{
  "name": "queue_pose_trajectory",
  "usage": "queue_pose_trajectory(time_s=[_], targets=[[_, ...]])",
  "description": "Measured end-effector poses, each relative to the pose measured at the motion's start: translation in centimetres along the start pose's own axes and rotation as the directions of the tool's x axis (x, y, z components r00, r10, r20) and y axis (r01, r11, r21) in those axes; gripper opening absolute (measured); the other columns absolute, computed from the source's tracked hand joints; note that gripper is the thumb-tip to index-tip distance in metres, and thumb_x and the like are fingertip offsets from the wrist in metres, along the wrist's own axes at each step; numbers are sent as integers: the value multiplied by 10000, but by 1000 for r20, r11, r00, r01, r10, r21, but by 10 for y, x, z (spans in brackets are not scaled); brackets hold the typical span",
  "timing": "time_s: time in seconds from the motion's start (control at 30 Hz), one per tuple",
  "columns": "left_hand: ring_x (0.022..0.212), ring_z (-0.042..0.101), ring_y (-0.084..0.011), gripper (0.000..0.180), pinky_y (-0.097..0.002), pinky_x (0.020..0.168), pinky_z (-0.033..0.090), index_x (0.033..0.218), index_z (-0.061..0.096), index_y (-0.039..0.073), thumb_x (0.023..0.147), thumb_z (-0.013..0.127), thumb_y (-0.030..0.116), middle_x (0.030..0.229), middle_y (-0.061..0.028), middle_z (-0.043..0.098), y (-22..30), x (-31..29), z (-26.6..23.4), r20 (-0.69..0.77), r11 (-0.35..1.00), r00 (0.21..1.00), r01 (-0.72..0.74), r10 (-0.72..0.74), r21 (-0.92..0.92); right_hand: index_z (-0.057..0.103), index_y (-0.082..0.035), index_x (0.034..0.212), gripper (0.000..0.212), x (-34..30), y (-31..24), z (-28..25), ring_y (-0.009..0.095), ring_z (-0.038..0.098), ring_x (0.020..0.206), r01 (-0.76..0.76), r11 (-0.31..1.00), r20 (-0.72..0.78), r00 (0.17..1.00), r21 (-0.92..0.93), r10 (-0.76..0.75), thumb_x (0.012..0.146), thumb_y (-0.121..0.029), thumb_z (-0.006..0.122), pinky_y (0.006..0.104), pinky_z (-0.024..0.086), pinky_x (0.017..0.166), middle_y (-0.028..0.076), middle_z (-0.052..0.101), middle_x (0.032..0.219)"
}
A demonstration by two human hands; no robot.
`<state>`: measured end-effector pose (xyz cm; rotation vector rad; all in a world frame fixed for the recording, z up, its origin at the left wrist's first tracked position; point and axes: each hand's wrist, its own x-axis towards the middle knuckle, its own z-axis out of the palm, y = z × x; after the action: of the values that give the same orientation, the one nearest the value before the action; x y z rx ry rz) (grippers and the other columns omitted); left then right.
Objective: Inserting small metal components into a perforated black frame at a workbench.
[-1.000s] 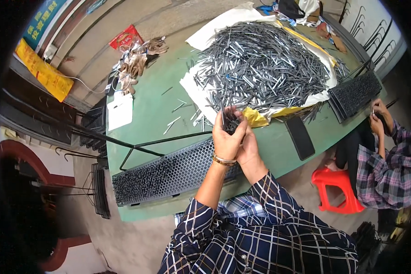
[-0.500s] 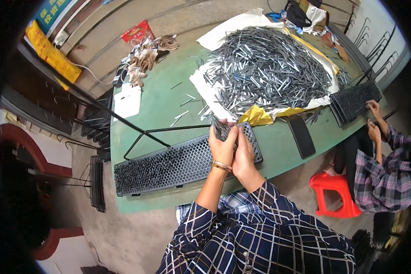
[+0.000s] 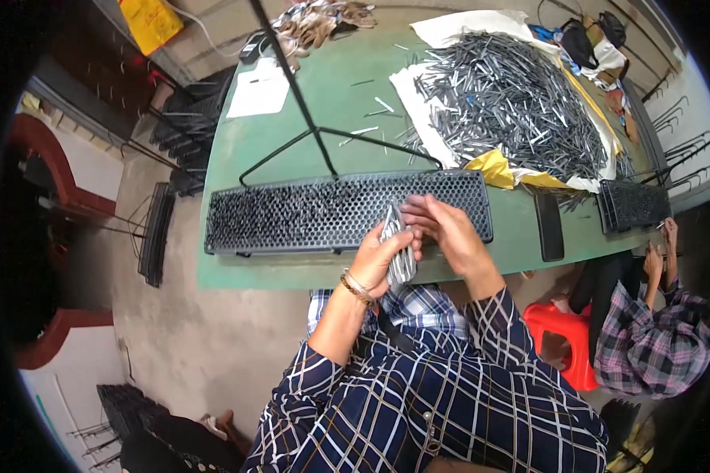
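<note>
A bundle of short, thin grey metal rods (image 3: 398,252) rests in my left hand (image 3: 375,258), its thumb and fingers wrapped around it. My right hand (image 3: 454,235) is just right of the bundle, fingers stretched toward it. I cannot tell if the right fingertips touch the rods. Beyond both hands lies a long black rack (image 3: 442,189) full of round holes. Dark rod ends fill many holes in its left and middle part; the right part shows bare holes. A black wire hanger frame (image 3: 317,130) rises from its far edge.
A large heap of rods (image 3: 521,102) lies on white and yellow sacking on the green table (image 3: 323,87). A black phone (image 3: 550,229) lies right of the rack. A co-worker's hands (image 3: 661,248) are at another black rack (image 3: 635,206). A red stool (image 3: 564,339) stands below.
My hands have come apart; both were cupped around the rods. The bundle now sits in my left hand, lower and nearer to me. The view has turned and the rack appears straighter.
</note>
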<state>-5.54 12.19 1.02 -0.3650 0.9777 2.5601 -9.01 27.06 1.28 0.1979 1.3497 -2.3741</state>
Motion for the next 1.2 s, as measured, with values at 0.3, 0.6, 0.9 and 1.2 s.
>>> queue_pose_trajectory(time_s=[0.3, 0.6, 0.9, 1.2], targets=[[707, 592, -111, 311, -237, 629, 514, 1126, 524, 9, 830, 606, 59, 900, -66, 621, 5, -37, -29, 74, 971, 992, 87, -106, 221, 653, 5, 934, 217, 10, 16, 25, 58, 525, 677, -123, 942, 177, 967, -312, 184, 876, -200, 612, 201, 435, 616, -2, 600, 761], [697, 580, -94, 326, -216, 621, 502, 1146, 526, -3, 843, 609, 86, 927, -79, 629, 0, -25, -44, 21, 970, 986, 157, -164, 183, 627, 2, 960, 211, 25, 25, 17, 61, 545, 687, 79, 930, 45, 997, -359, -67, 896, -193, 582, 193, 436, 626, 8, 616, 778], [760, 578, -120, 232, -225, 651, 508, 1075, 536, -11, 860, 557, 72, 968, -112, 612, -13, -30, -59, -37, 979, 979, 201, -202, -17, 608, 9, 983, 188, 37, 17, 8, 60, 568, 661, 188, 934, -79, 972, -304, -222, 890, -154, 589, 196, 468, 570, 41, 646, 826], [767, 587, -150, 171, -278, 692, 531, 992, 544, -12, 872, 555, 110, 911, -102, 590, -5, -28, -64, -127, 978, 976, 157, -174, -136, 589, 33, 982, 175, 50, 14, 24, 85, 605, 760, 324, 826, 17, 934, -462, -357, 882, -111, 588, 202, 482, 643, 74, 661, 894]])
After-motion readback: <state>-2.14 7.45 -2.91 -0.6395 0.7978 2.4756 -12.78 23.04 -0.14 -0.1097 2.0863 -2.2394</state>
